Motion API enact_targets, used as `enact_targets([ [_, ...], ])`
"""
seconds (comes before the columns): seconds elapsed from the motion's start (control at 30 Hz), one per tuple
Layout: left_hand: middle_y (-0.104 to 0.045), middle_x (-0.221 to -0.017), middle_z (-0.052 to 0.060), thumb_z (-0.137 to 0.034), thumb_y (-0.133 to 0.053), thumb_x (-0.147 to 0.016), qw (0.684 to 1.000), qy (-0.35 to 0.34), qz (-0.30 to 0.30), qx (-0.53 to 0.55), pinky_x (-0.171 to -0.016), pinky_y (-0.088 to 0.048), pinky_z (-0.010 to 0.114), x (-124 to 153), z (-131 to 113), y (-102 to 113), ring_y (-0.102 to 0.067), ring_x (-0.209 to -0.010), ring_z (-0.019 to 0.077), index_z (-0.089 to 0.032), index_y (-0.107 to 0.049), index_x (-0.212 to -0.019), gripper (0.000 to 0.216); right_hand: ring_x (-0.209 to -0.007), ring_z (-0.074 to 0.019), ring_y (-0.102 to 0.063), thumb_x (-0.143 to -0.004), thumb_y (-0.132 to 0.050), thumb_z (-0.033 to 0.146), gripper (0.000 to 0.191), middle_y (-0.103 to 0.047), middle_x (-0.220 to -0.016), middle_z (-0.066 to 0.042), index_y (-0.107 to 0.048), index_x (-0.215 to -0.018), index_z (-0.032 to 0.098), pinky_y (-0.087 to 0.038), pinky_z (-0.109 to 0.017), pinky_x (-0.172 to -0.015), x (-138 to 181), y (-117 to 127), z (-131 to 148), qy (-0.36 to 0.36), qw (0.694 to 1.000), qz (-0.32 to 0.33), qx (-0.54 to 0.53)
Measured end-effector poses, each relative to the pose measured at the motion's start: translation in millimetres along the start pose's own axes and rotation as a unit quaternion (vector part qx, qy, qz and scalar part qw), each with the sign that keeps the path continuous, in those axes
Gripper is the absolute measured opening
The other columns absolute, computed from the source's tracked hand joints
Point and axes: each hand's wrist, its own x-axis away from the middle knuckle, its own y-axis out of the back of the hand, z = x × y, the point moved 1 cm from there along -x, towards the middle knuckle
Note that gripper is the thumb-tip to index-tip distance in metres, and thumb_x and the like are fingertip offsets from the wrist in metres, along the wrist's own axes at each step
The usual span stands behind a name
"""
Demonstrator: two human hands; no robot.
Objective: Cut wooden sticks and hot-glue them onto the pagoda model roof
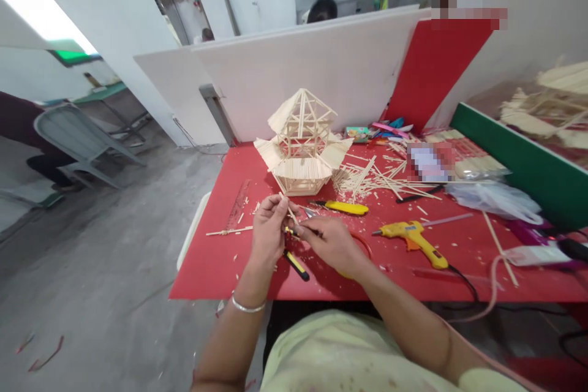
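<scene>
A thin wooden stick [291, 215] slants between my hands over the red tabletop [202, 278]. My left hand [270, 226] is closed, pinching its upper part between thumb and fingers. The fingers of my right hand [334, 244] are pressed together at the stick's lower end; the exact contact is partly hidden. Beneath the hands lies a black-and-yellow handled tool [296, 264], its other end covered. Just beyond them is a yellow utility knife [346, 207]. A pavilion model made of wooden sticks [304, 167] stands upright behind, its roof partly covered.
A yellow glue gun [413, 239] with a black cord lies right. Loose sticks [367, 180] are heaped beside the model. A clear ruler [239, 205] and a stick [229, 231] lie left. A plastic bag [496, 201] and green board [523, 168] are at right; a white panel [294, 86] borders the back.
</scene>
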Motion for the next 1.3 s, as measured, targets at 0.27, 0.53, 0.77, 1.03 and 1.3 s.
enact_targets([
  [0.27, -0.056, -0.059, -0.004, -0.034, -0.082, -0.071, 0.999, -0.032, 0.01, -0.034, -0.049, -0.036, 0.018, -14, -22, -13, -0.047, -0.051, 0.0057, -0.016, -0.067, -0.075, 0.024, -0.087, -0.0162, -0.063, -0.097, -0.049, 0.036, 0.028, -0.071, -0.097, -0.005, -0.073, -0.104, 0.023, -0.047, -0.027, -0.076, -20, 25, -5, 0.031, 0.994, -0.091, -0.045],
  [0.53, -0.056, -0.061, -0.003, -0.037, -0.08, -0.074, 0.998, -0.057, 0.001, -0.019, -0.046, -0.033, 0.018, -36, -28, -23, -0.047, -0.05, 0.0061, -0.016, -0.068, -0.08, 0.025, -0.091, -0.017, -0.067, -0.091, -0.06, 0.032, 0.021, -0.074, -0.099, -0.005, -0.075, -0.103, 0.024, -0.051, -0.03, -0.083, -39, 41, -2, 0.053, 0.986, -0.125, -0.094],
  [0.77, -0.059, -0.067, -0.001, -0.038, -0.082, -0.069, 0.997, -0.043, 0.01, -0.064, -0.045, -0.034, 0.018, -49, -32, -47, -0.045, -0.052, 0.006, -0.016, -0.072, -0.081, 0.027, -0.078, -0.0162, -0.066, -0.092, -0.058, 0.034, 0.022, -0.074, -0.087, -0.003, -0.076, -0.097, 0.024, -0.051, -0.028, -0.071, -67, 42, 0, 0.044, 0.98, -0.169, -0.096],
  [1.03, -0.053, -0.053, -0.005, -0.037, -0.083, -0.068, 0.994, -0.074, -0.005, -0.082, -0.04, -0.029, 0.017, -63, -59, -52, -0.043, -0.042, 0.005, -0.016, -0.069, -0.075, 0.026, -0.091, -0.0197, -0.059, -0.099, -0.047, 0.036, 0.03, -0.069, -0.095, -0.008, -0.073, -0.106, 0.024, -0.046, -0.033, -0.081, -77, 66, -20, 0.094, 0.97, -0.153, 0.167],
  [1.3, -0.067, -0.059, 0.004, -0.037, -0.08, -0.072, 0.97, -0.081, 0.021, -0.227, -0.041, -0.039, 0.021, -84, -60, -31, -0.055, -0.045, 0.0107, -0.014, -0.076, -0.084, 0.025, -0.092, -0.0187, -0.063, -0.092, -0.059, 0.042, 0.023, -0.071, -0.095, -0.005, -0.074, -0.096, 0.026, -0.049, -0.034, -0.083, -108, 117, -19, 0.127, 0.973, -0.176, 0.078],
])
